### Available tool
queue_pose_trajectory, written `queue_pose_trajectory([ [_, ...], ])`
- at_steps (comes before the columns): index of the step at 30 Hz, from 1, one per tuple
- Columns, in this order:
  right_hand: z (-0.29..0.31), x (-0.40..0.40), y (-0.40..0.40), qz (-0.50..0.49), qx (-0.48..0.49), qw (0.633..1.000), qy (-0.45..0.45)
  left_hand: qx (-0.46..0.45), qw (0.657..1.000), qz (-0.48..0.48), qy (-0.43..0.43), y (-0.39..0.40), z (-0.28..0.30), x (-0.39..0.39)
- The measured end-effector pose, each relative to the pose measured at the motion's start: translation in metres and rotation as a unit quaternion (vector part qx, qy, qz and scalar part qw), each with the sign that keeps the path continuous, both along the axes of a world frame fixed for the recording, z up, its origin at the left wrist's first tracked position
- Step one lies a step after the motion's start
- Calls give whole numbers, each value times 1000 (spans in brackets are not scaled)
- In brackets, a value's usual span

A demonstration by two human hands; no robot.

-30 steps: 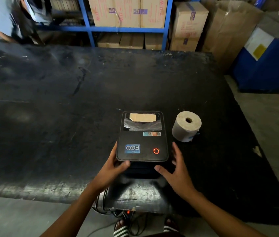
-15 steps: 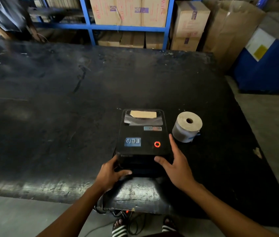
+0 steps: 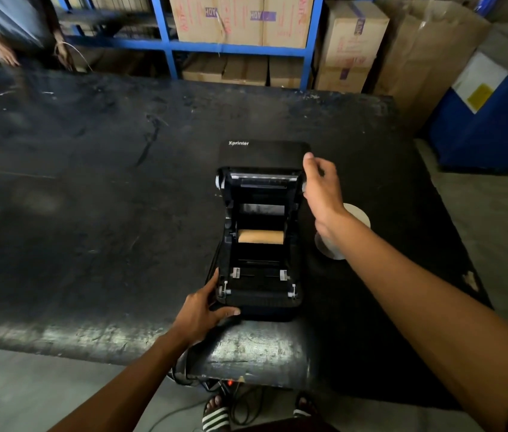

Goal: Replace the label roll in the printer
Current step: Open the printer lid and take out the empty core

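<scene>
Bracing printer base edge — left hand, right hand gripping raised lid, table clear leftward

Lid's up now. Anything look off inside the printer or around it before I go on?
Nothing looks damaged or spilled. The printer holds only a bare brown cardboard core, sitting level in its bay; expected for a spent roll. The fresh roll stands on the table, partly hidden behind the right hand.

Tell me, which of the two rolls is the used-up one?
The one inside the open printer: a bare brown cardboard core. The other roll, on the table beside the printer, has white paper on it.
</scene>
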State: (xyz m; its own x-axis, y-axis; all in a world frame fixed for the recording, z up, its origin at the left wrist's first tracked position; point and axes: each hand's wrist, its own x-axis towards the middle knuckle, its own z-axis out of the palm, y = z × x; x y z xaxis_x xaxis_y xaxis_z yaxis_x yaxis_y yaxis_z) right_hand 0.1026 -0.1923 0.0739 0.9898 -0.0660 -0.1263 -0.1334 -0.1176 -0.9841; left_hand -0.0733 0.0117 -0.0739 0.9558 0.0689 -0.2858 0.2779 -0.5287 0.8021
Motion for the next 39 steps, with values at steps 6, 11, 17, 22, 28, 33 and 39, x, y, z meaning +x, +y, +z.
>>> queue_pose_trajectory([
  [6, -2, 21, 0, 50, 14, 998, 37, -5, 1000, -13, 6, 2, -3, -1],
  [11, -18, 23, -12, 65, 39, 996, 39, 11, 1000, -18, 7, 3, -7, -1],
  [17, -79, -18, -40, 79, -159, 983, -55, 40, 994, -99, 31, 33, 11, 8],
  [22, -114, -30, -44, 230, -366, 901, -48, 82, 984, 9, -161, 26, 27, 52],
  [28, -118, -13, -29, 246, -462, 850, -55, 226, 970, -60, -65, 4, 33, 108],
  [33, -121, -8, -30, 256, -458, 849, -54, 251, 963, -50, -91, 3, 28, 116],
  [39, -107, -14, -31, 212, -275, 935, -72, 141, 970, -37, -197, 7, 46, 116],
])
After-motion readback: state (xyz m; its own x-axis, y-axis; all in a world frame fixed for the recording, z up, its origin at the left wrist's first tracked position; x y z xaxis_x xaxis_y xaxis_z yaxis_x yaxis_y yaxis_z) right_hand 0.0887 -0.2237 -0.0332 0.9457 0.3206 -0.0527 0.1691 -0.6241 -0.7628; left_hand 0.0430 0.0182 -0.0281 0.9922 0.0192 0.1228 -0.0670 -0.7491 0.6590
